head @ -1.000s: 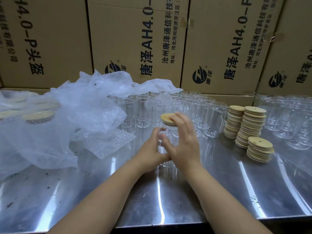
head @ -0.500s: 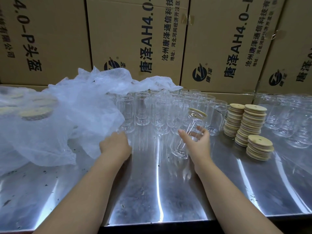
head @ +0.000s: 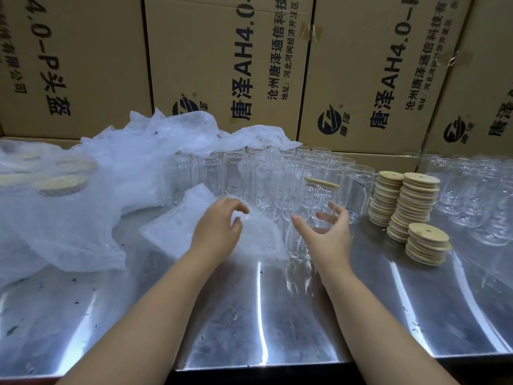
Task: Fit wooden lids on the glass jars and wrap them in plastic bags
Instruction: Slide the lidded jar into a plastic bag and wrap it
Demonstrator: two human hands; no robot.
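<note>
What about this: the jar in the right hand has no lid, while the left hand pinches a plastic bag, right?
No: the head view shows a wooden lid on the jar in the right hand. The left hand does pinch a plastic bag.

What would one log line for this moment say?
left hand: pinches plastic bag | right hand: holds lidded jar, tilted | stage: jar not yet bagged

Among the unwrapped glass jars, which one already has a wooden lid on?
The tilted jar held by the right hand; its lid is on, while the jars standing behind are open-topped.
</note>
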